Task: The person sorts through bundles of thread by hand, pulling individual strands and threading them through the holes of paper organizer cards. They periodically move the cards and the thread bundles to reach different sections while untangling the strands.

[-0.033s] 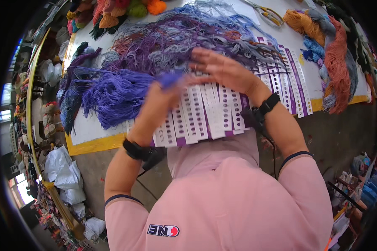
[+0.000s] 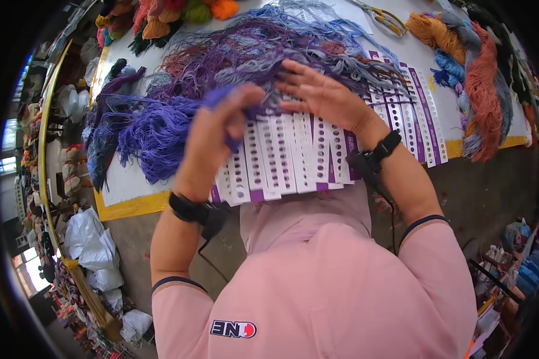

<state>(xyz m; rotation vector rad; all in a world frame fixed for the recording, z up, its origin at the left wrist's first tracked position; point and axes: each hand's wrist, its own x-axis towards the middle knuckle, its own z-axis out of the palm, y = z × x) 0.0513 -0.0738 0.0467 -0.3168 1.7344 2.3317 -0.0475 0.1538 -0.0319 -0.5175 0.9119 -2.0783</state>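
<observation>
My left hand [image 2: 218, 122] is closed and smeared by motion, at the left part of the perforated cards. Blue-violet yarn shows blurred at its fingers, part of the loose blue-violet bundle [image 2: 156, 137] to its left. My right hand [image 2: 323, 99] lies over the near edge of the purple and grey-blue yarn [image 2: 245, 54], fingers stretched and spread, nothing visibly gripped. Below both hands, white and purple cards with rows of holes [image 2: 275, 161] lie side by side along the table's front edge. Their upper ends are hidden under yarn and hands.
More perforated cards [image 2: 425, 119] lie right of my right forearm. Scissors with yellow handles [image 2: 386, 23] rest at the back. Orange and rust-coloured skeins [image 2: 485, 90] hang toward the right edge. Bright skeins [image 2: 156, 21] sit at the back left. The table [image 2: 135, 206] has a yellow front edge.
My left hand has moved left and slightly up, with the blue-violet yarn shifting along. The right hand has moved slightly to the right, fingers still spread.
</observation>
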